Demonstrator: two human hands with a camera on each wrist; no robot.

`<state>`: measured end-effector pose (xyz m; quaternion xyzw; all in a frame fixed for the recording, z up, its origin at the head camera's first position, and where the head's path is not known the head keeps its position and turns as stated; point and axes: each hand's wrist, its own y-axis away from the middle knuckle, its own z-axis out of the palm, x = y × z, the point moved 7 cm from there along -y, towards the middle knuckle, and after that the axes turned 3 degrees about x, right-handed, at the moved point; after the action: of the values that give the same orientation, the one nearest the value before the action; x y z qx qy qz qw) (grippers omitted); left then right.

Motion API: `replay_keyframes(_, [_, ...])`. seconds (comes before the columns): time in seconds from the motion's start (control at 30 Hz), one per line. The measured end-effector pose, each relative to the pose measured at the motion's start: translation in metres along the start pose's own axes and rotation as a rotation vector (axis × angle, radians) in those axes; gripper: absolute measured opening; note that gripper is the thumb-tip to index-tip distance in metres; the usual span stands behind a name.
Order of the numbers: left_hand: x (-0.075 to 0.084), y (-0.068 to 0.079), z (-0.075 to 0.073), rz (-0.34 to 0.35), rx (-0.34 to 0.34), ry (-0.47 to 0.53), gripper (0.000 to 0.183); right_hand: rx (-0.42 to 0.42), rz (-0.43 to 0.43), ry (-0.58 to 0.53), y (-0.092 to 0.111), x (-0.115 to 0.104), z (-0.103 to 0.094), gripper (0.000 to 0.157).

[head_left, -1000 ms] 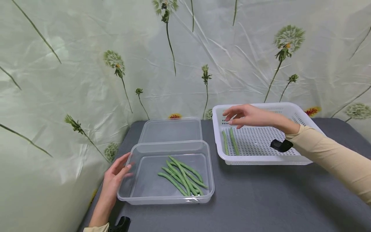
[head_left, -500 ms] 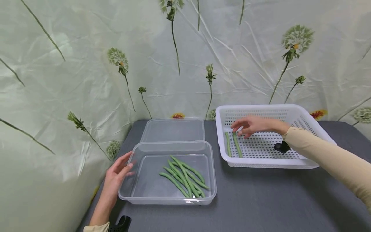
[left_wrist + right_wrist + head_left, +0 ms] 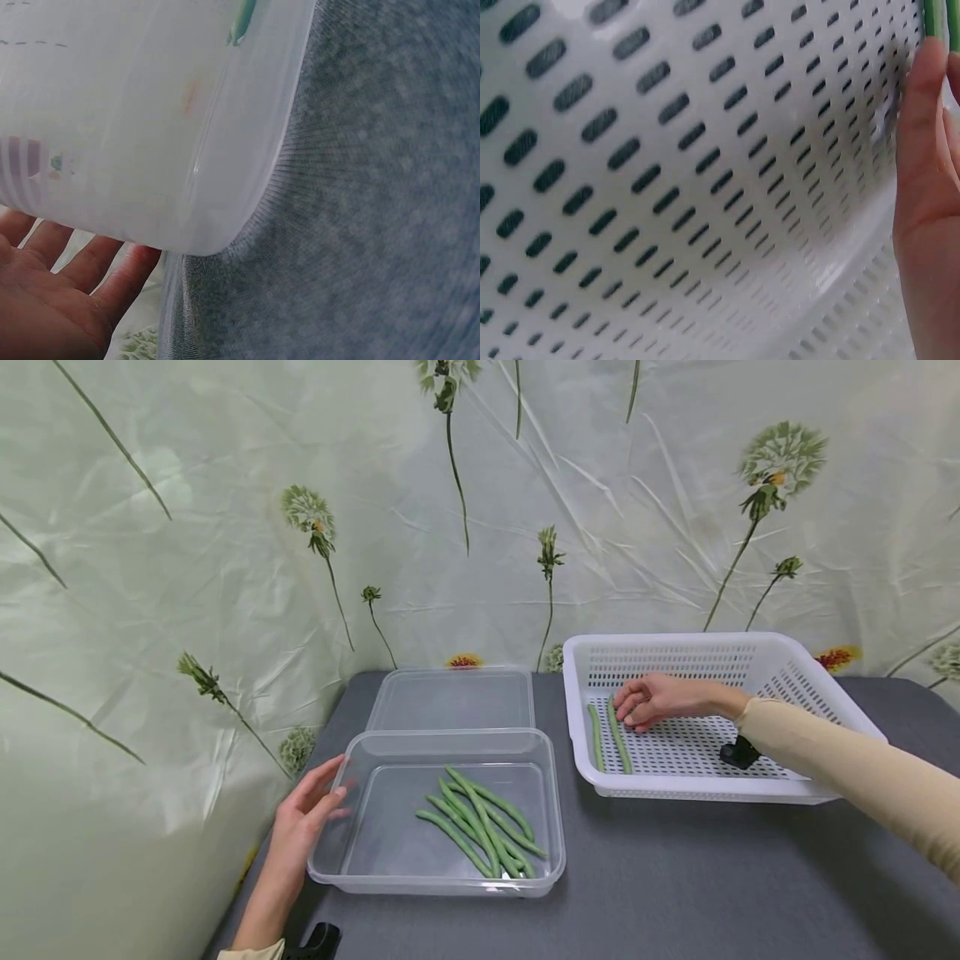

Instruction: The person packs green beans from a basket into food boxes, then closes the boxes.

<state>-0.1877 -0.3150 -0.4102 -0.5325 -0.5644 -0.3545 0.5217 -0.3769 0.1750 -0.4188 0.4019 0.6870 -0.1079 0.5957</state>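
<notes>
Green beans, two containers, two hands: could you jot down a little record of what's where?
Clear plastic box: uncovered, with a loose pile of green beans inside
Clear lid: lying flat beyond the box
White perforated basket: right of the box, two beans visible near its left side
Left hand: at the box's left wall, fingers extended
Right hand: inside the basket, fingertips at the right-hand bean; grip unclear
Table: dark gray
</notes>
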Motion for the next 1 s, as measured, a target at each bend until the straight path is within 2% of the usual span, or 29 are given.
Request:
replay_keyframes(0.13, [0.001, 0.001, 0.000, -0.011, 0.001, -0.005, 0.045, 0.084, 0.008, 0.031, -0.002, 0.001, 0.001, 0.041])
replay_keyframes(0.37, [0.001, 0.004, 0.000, -0.037, 0.006, -0.007, 0.047, 0.239, 0.026, 0.243, -0.006, -0.006, 0.006, 0.046])
replay_keyframes(0.53, [0.001, 0.006, -0.001, -0.025, 0.009, 0.008, 0.046, 0.243, 0.020, 0.336, -0.009, -0.014, 0.014, 0.050])
replay_keyframes(0.8, [0.002, 0.005, 0.000, 0.008, 0.015, 0.035, 0.045, 0.204, 0.032, 0.239, -0.007, -0.015, 0.014, 0.052])
replay_keyframes(1.0, [0.003, 0.002, 0.001, -0.005, 0.013, 0.016, 0.045, 0.114, 0.038, 0.109, 0.000, -0.016, 0.010, 0.049])
